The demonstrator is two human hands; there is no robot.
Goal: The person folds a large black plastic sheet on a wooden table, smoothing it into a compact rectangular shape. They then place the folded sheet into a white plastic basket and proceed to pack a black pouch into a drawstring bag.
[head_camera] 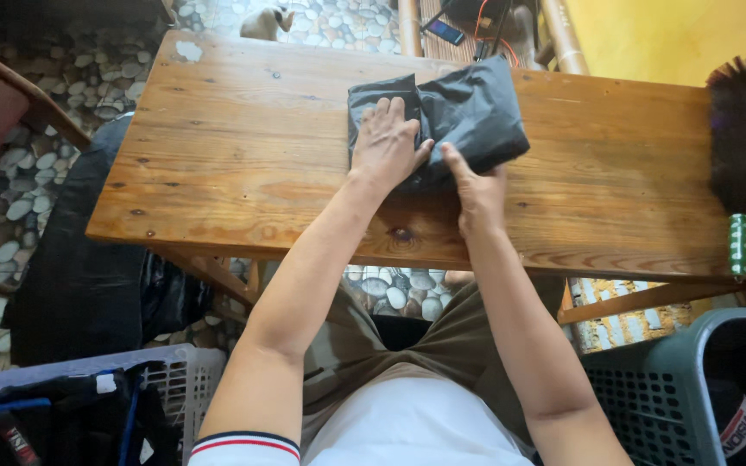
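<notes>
A folded dark grey garment (468, 112) lies on the wooden table (243, 147), near its far edge. My left hand (384, 142) rests flat on the garment's left part, fingers spread and pressing down. My right hand (475, 192) grips the garment's near edge, with the thumb on top and the fingers tucked under the fabric.
A dark feather duster (742, 147) with a green handle lies at the table's right end. A white laundry basket (174, 380) with dark clothes stands at lower left, a grey-green basket (675, 388) at lower right. A cat (265, 22) sits on the pebble floor beyond the table.
</notes>
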